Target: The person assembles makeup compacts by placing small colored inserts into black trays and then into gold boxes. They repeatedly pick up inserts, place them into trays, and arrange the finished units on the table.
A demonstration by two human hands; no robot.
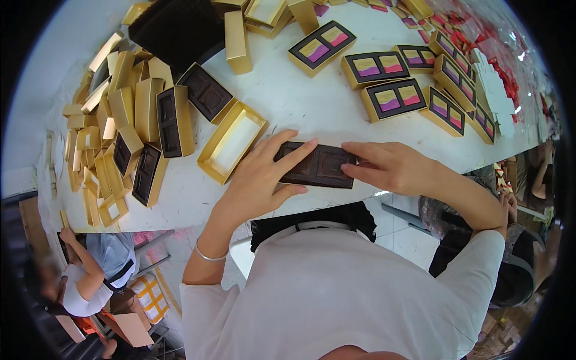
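A dark brown plastic insert tray (pixel 318 165) with two square hollows lies at the table's near edge, in front of me. My left hand (pixel 261 174) grips its left end, index finger across the top and thumb along the near side. At the right end, the thumb and fingers of my right hand (pixel 384 167) pinch together on the tray. Whether a gold box sits under the tray, I cannot tell. Just left of my left hand is an open gold box (pixel 233 141) with a white inside. Beyond it, another dark tray (pixel 207 93) rests in a gold box.
Gold boxes (pixel 123 108) are heaped at the left, some with dark trays. Filled boxes (pixel 393 100) with purple and pink pieces stand at the back right. A black container (pixel 177 33) is at the far left. Other people (pixel 90 270) sit on either side.
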